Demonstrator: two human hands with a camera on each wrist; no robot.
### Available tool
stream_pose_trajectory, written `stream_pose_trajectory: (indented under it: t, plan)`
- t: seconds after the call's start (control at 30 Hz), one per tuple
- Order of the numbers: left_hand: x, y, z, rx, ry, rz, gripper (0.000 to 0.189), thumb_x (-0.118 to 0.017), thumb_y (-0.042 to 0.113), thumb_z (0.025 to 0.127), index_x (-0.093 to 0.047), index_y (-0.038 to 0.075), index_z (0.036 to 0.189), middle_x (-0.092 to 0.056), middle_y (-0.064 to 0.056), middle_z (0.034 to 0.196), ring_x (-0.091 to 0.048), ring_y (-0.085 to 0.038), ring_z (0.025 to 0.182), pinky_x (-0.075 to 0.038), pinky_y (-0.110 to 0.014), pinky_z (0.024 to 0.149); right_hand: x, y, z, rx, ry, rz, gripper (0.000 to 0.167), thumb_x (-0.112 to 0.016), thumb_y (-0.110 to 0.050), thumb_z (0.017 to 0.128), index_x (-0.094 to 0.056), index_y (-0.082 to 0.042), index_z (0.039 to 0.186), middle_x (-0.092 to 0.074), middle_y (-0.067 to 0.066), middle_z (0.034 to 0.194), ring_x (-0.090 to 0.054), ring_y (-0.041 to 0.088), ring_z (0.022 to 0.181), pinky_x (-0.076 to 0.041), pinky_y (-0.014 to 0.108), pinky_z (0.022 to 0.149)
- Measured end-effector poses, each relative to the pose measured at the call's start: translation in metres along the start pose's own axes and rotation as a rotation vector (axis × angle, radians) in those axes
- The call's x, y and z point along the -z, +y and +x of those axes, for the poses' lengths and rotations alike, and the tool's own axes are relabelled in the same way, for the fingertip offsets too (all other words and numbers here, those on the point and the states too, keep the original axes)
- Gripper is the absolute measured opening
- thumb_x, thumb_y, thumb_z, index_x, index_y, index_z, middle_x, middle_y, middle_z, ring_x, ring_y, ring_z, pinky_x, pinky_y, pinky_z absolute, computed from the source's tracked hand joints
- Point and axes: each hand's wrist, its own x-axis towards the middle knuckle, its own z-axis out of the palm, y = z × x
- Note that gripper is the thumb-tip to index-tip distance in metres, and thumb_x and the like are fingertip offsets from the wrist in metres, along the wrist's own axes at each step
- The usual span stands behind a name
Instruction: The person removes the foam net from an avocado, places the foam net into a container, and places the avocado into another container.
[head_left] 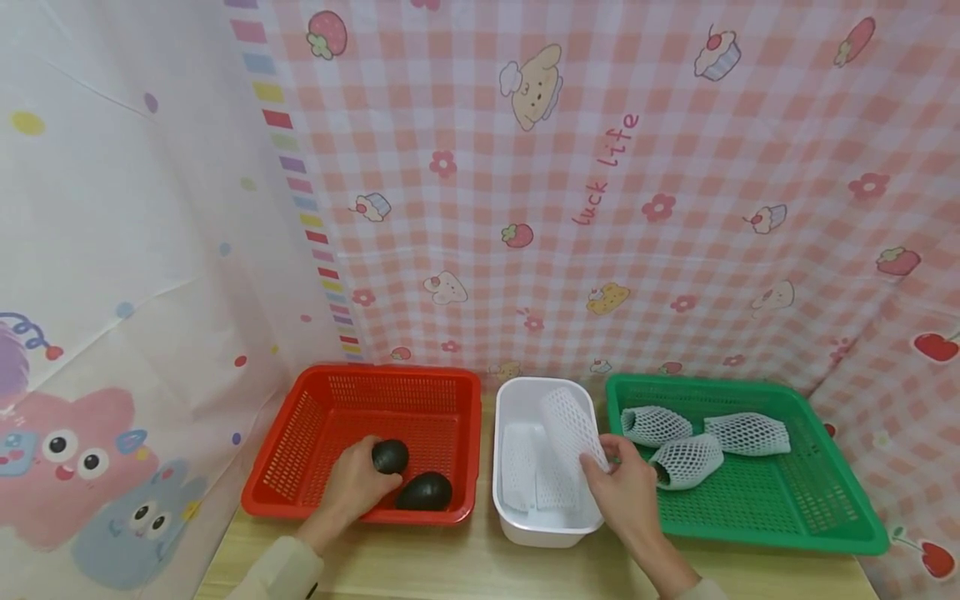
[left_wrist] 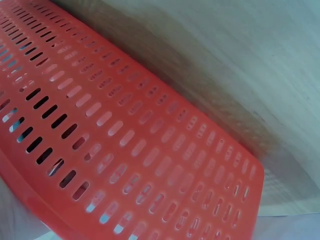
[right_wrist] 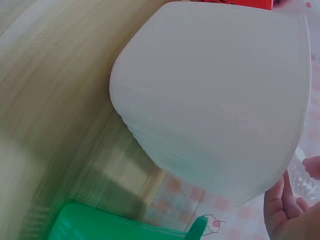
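My left hand (head_left: 358, 477) reaches into the red basket (head_left: 251, 492) and grips a dark avocado (head_left: 391, 457). A second avocado (head_left: 424, 492) lies in the same basket, just right of that hand. Over the white tub (head_left: 551, 537), my right hand (head_left: 624, 485) pinches the lower end of a white foam net sleeve (head_left: 573, 425), which tilts up and to the left. More foam net sleeves (head_left: 519, 467) lie inside the tub. In the right wrist view the fingers (right_wrist: 285, 200) show beside the tub's rim, and the left wrist view shows only the basket's outer wall.
On the right stands a green basket (head_left: 757, 508) holding several net-wrapped items (head_left: 748, 434), one with a dark end showing. All the containers stand on a wooden table (head_left: 480, 575). Behind them hangs a pink checked cloth (head_left: 480, 200), with a white patterned cloth (head_left: 150, 250) at the left.
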Motion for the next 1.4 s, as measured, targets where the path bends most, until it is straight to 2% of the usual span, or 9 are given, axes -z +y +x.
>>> stream_pose_trajectory:
  t: [0.23, 0.33, 0.63, 0.97, 1.23, 1.4]
  plan:
    - [0.002, -0.002, 0.003, 0.043, -0.062, 0.016, 0.059, -0.090, 0.021, 0.072, -0.065, -0.005, 0.119, -0.072, -0.017, 0.104, -0.069, -0.033, 0.092, -0.056, -0.052, 0.082, 0.002, -0.008, 0.003, -0.054, -0.120, -0.067, 0.043, -0.081, -0.024, 0.091, -0.068, 0.001, 0.123, -0.075, 0.015, 0.106, -0.072, 0.025, 0.086, -0.057, 0.039, 0.073]
    - [0.003, -0.001, 0.005, 0.062, -0.084, 0.019, 0.061, -0.091, 0.021, 0.072, -0.064, -0.006, 0.120, -0.072, -0.018, 0.103, -0.068, -0.033, 0.092, -0.056, -0.053, 0.082, 0.005, -0.010, 0.003, -0.061, -0.149, -0.064, 0.044, -0.080, -0.026, 0.092, -0.068, 0.002, 0.124, -0.075, 0.015, 0.106, -0.073, 0.027, 0.088, -0.059, 0.042, 0.074]
    - [0.003, -0.002, 0.008, 0.079, -0.150, 0.038, 0.064, -0.091, 0.018, 0.073, -0.062, -0.009, 0.123, -0.072, -0.021, 0.105, -0.069, -0.032, 0.090, -0.057, -0.051, 0.080, 0.014, -0.008, 0.004, -0.025, -0.139, -0.039, 0.041, -0.080, -0.025, 0.093, -0.069, 0.001, 0.122, -0.076, 0.014, 0.106, -0.074, 0.026, 0.087, -0.057, 0.035, 0.072]
    - [0.005, 0.000, 0.008, 0.095, -0.221, 0.060, 0.073, -0.088, 0.011, 0.070, -0.058, -0.016, 0.130, -0.070, -0.028, 0.110, -0.069, -0.034, 0.091, -0.058, -0.050, 0.079, 0.028, 0.007, 0.014, 0.020, -0.116, -0.069, 0.051, -0.078, -0.023, 0.095, -0.059, 0.001, 0.135, -0.072, 0.015, 0.116, -0.071, 0.025, 0.089, -0.054, 0.031, 0.070]
    - [0.002, -0.006, 0.012, 0.099, -0.230, 0.078, 0.075, -0.088, 0.011, 0.069, -0.057, -0.015, 0.132, -0.070, -0.029, 0.114, -0.069, -0.035, 0.093, -0.058, -0.051, 0.081, 0.045, 0.023, 0.023, 0.052, -0.163, -0.132, 0.057, -0.072, -0.039, 0.099, -0.055, -0.002, 0.140, -0.069, 0.014, 0.126, -0.070, 0.026, 0.092, -0.052, 0.033, 0.069]
    - [0.002, -0.007, 0.014, 0.099, -0.244, 0.076, 0.075, -0.089, 0.010, 0.070, -0.056, -0.016, 0.132, -0.070, -0.029, 0.111, -0.069, -0.034, 0.092, -0.058, -0.051, 0.081, 0.056, 0.036, 0.031, 0.113, -0.163, -0.155, 0.054, -0.072, -0.038, 0.100, -0.057, -0.003, 0.138, -0.069, 0.016, 0.124, -0.068, 0.030, 0.095, -0.052, 0.040, 0.075]
